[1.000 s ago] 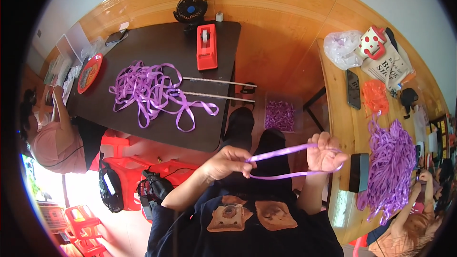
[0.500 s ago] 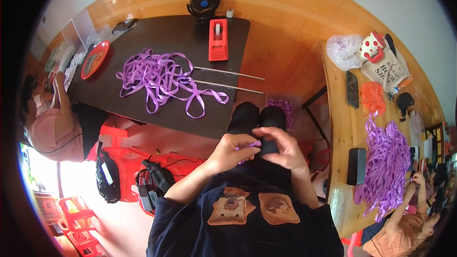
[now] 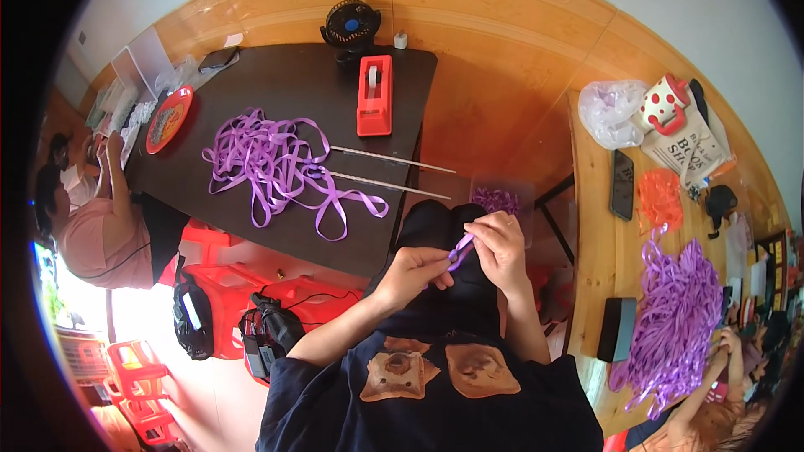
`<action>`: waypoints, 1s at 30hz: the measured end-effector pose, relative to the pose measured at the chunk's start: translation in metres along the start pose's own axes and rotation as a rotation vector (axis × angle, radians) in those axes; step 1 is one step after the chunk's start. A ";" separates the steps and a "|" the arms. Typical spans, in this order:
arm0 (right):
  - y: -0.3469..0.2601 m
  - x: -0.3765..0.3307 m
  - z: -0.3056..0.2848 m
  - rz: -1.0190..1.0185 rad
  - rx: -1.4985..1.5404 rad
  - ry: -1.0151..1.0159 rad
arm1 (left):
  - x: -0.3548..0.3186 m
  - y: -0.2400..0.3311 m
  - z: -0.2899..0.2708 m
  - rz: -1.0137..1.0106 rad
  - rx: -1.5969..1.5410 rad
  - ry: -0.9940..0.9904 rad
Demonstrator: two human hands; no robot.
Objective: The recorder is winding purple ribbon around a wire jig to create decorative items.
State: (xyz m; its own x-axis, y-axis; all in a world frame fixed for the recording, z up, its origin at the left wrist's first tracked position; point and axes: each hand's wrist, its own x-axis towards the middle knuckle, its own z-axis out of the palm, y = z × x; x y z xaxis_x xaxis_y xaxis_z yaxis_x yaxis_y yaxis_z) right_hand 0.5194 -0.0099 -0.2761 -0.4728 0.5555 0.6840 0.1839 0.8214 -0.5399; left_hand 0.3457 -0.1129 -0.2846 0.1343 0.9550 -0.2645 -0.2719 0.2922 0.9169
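Note:
Over my lap, a short piece of purple ribbon is stretched between my two hands. My left hand pinches its lower left end, with the fingers curled in. At the upper right end, my right hand grips it between thumb and fingers. Whether the ribbon is folded or knotted inside the left fingers is hidden. On the dark table ahead to the left lies a loose tangle of long purple ribbon. Two thin metal rods reach from the tangle past the table's right edge.
A clear bin with purple pieces stands beyond my knees. A red tape dispenser and black fan sit at the back. The wooden table at right carries a purple ribbon heap and black box. People work on both sides.
My right hand, open and apart from the ribbon before, has closed on its end. The ribbon is now drawn out to the upper right. The view has tilted slightly.

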 end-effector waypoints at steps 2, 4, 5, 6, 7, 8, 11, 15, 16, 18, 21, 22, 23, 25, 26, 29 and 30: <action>0.014 0.006 0.002 -0.055 -0.187 0.022 | 0.015 -0.014 0.005 0.019 -0.041 0.034; 0.029 0.012 0.006 -0.078 -0.202 0.062 | 0.027 -0.020 0.011 0.084 -0.118 0.107; 0.036 0.017 0.008 -0.091 -0.215 0.093 | 0.033 -0.017 0.014 0.087 -0.124 0.147; 0.046 0.022 0.010 -0.106 -0.213 0.110 | 0.042 -0.019 0.015 0.091 -0.122 0.154; 0.055 0.029 0.013 -0.118 -0.210 0.131 | 0.054 -0.025 0.014 0.150 -0.121 0.181; 0.063 0.035 0.017 -0.131 -0.209 0.153 | 0.064 -0.029 0.013 0.211 -0.121 0.207; 0.088 0.052 0.031 -0.126 -0.166 0.163 | 0.086 -0.035 0.009 0.243 -0.178 0.263; 0.106 0.069 0.051 -0.111 -0.027 0.134 | 0.100 -0.041 -0.004 0.299 -0.238 0.312; 0.108 0.073 0.054 -0.111 -0.026 0.131 | 0.101 -0.042 -0.006 0.299 -0.241 0.315; 0.111 0.079 0.060 -0.128 -0.031 0.089 | 0.104 -0.044 -0.009 0.424 -0.295 0.345; 0.112 0.088 0.069 -0.118 -0.041 0.057 | 0.107 -0.043 -0.014 0.458 -0.372 0.382; 0.114 0.089 0.072 -0.104 -0.049 0.039 | 0.109 -0.042 -0.015 0.460 -0.377 0.381; 0.115 0.089 0.074 -0.106 -0.052 0.037 | 0.110 -0.040 -0.016 0.463 -0.383 0.389; 0.119 0.086 0.081 -0.063 -0.046 0.002 | 0.113 -0.039 -0.017 0.466 -0.389 0.393; 0.124 0.078 0.087 -0.035 -0.033 0.002 | 0.114 -0.040 -0.018 0.469 -0.387 0.384; 0.130 0.049 0.106 0.035 0.032 -0.012 | 0.105 -0.041 -0.014 0.438 -0.400 0.383; 0.128 0.036 0.111 0.042 0.034 -0.035 | 0.098 -0.042 -0.013 0.400 -0.372 0.377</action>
State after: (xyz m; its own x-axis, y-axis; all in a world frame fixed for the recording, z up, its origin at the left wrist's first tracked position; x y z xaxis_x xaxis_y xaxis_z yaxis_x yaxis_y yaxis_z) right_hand 0.4304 0.1011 -0.3745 -0.4953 0.5841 0.6431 0.1753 0.7922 -0.5845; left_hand 0.3577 -0.0308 -0.3531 -0.3693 0.9264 -0.0735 -0.5517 -0.1549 0.8195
